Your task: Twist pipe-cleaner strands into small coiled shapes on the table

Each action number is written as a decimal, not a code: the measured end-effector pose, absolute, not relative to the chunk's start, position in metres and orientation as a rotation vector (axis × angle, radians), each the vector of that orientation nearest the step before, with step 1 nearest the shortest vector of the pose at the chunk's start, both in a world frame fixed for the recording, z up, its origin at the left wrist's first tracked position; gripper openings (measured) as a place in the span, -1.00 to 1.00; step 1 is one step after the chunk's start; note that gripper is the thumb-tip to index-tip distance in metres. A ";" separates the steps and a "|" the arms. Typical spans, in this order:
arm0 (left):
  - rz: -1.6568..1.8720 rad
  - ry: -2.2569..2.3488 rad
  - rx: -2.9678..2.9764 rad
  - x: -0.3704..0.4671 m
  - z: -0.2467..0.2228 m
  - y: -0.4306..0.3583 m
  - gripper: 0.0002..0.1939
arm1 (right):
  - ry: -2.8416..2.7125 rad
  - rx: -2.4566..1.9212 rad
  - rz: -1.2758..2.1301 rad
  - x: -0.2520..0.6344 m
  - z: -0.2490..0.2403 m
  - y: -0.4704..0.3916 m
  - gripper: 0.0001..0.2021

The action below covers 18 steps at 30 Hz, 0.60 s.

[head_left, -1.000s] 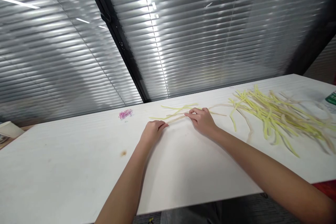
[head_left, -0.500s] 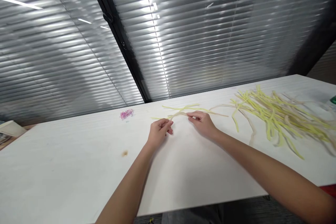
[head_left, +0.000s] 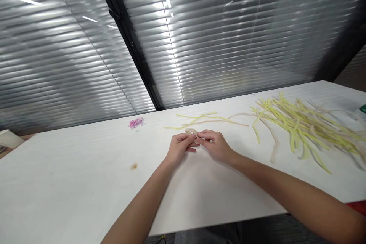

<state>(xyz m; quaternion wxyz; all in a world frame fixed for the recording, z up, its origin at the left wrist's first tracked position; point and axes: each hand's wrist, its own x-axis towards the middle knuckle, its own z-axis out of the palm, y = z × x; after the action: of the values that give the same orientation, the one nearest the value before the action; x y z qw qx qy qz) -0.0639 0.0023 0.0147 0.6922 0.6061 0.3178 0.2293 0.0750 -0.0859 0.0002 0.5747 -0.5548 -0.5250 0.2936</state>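
Fingers of both my hands pinch a beige strip [head_left: 191,130], bent into a small loop; my left hand [head_left: 177,148] grips at its left and my right hand [head_left: 216,145] at its right, with the fingertips close together over the middle of the table. Beyond, I see window blinds [head_left: 214,42] spanning the far side. Below them lies the white table [head_left: 85,187]. To the right rests a tangled pile [head_left: 305,124] of yellow and beige strips. Some loose strips [head_left: 201,116] lie crossed just beyond my hands. Left of those sits a small pink-purple cluster [head_left: 136,122], and nearer me is a brown spot [head_left: 134,166].
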 end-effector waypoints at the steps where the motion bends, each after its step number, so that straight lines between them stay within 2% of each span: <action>1: 0.507 0.709 1.336 -0.064 0.016 0.002 -0.60 | -1.225 -1.311 0.701 0.075 0.001 -0.086 -0.78; 8: 0.540 0.719 1.260 -0.065 0.023 -0.002 -0.66 | -0.963 -1.264 0.841 0.080 0.003 -0.085 -0.73; 18: 0.621 0.703 1.277 -0.062 0.012 0.001 -0.73 | -1.006 -1.233 0.883 0.075 0.006 -0.087 -0.78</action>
<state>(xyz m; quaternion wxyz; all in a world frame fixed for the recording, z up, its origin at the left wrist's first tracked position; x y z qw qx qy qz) -0.0624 0.0009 0.0118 0.7024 0.5736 0.3159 0.2790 0.0753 -0.0871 0.0061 0.6138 -0.5351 -0.4364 0.3828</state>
